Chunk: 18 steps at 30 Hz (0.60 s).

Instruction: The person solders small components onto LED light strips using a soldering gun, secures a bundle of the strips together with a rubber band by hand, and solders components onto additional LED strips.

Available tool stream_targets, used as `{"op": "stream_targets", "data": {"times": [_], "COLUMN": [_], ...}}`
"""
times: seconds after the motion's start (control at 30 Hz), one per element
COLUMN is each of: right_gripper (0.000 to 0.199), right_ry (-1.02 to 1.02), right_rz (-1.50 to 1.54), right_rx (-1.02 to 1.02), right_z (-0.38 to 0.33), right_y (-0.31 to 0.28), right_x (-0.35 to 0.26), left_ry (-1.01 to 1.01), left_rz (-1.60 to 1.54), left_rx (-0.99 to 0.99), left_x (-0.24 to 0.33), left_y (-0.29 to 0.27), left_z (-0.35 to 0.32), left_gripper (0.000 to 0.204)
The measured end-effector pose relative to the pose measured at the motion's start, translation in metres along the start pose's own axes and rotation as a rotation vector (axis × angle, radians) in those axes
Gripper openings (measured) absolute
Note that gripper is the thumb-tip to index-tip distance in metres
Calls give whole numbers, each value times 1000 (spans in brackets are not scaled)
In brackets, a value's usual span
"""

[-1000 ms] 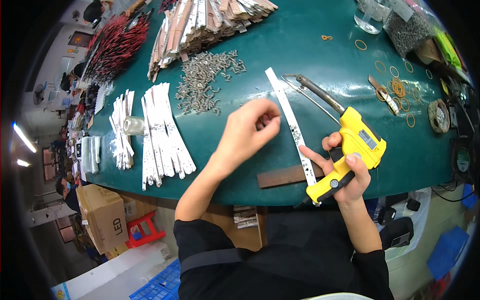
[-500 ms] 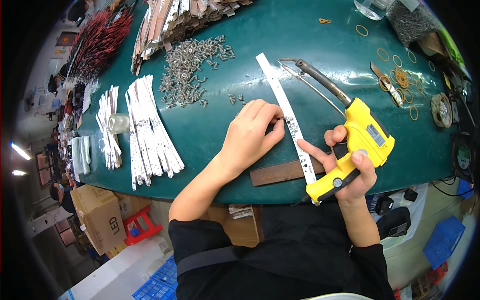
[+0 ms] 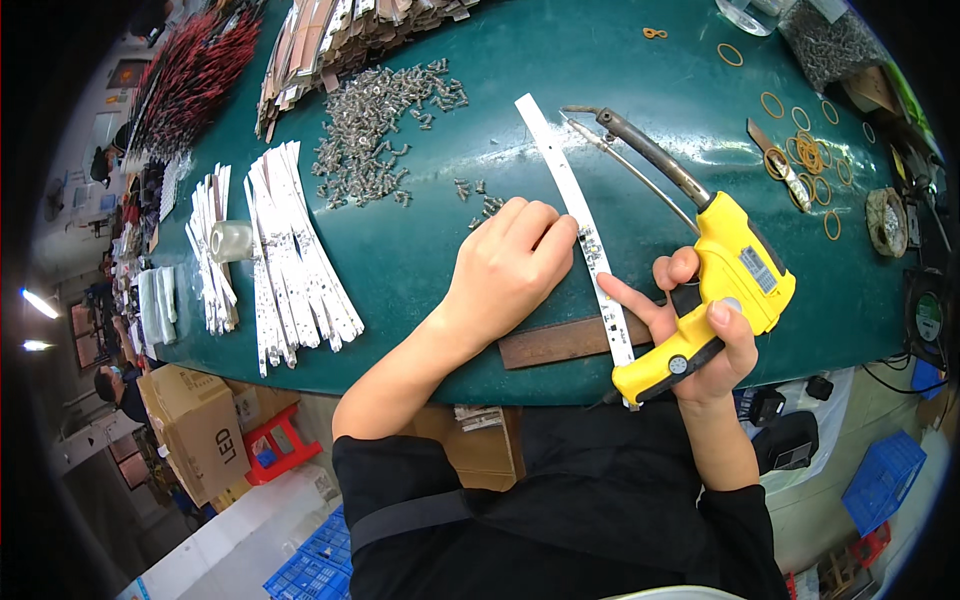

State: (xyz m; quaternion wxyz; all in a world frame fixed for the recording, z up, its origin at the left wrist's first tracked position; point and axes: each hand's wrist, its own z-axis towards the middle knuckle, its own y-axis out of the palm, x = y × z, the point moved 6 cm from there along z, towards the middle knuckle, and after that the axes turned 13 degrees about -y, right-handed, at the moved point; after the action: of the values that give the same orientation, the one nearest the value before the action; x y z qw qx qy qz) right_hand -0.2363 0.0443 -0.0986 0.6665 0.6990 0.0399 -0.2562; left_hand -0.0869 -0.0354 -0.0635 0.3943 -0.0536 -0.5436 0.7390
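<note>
A yellow soldering gun [image 3: 742,262] rests in my right hand [image 3: 718,375], whose fingers wrap its handle. That hand's index finger stretches out to touch the edge of a narrow white LED circuit strip [image 3: 557,165]. The gun's metal tip and thin feed tube stand beside the strip's far end. My left hand [image 3: 508,262] is closed at the strip's left edge, near its small dark parts; the fingertips are hidden, so what they hold cannot be made out. Under the strip's near end lies a brown flat bar [image 3: 560,342].
A heap of small metal parts [image 3: 365,135] lies beyond my left hand, with several loose ones nearer. Bundled white strips [image 3: 292,250] and a clear roll [image 3: 232,241] are at left, more strips [image 3: 340,40] behind. Rubber bands [image 3: 808,152] lie at right beside a small blade [image 3: 790,175].
My left hand's fingers have curled in further, hiding the thumb that pinched at the strip's edge. The right hand and soldering gun stay nearly still; the view has shifted slightly.
</note>
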Motion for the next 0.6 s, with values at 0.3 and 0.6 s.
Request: {"op": "stream_targets", "data": {"times": [0.3,0.6], "right_gripper": [64,65], "right_ry": [-7,-12], "right_rz": [19,19], "right_rx": [-17,-18], "right_z": [0,0], "right_y": [1,0], "right_x": [-1,-1], "left_ry": [-155,-261], "left_rz": [-233,-219], "left_rx": [-73,-84], "left_x": [-11,-13], "left_y": [4,5], "left_z": [2,2], "left_gripper": [21,24]}}
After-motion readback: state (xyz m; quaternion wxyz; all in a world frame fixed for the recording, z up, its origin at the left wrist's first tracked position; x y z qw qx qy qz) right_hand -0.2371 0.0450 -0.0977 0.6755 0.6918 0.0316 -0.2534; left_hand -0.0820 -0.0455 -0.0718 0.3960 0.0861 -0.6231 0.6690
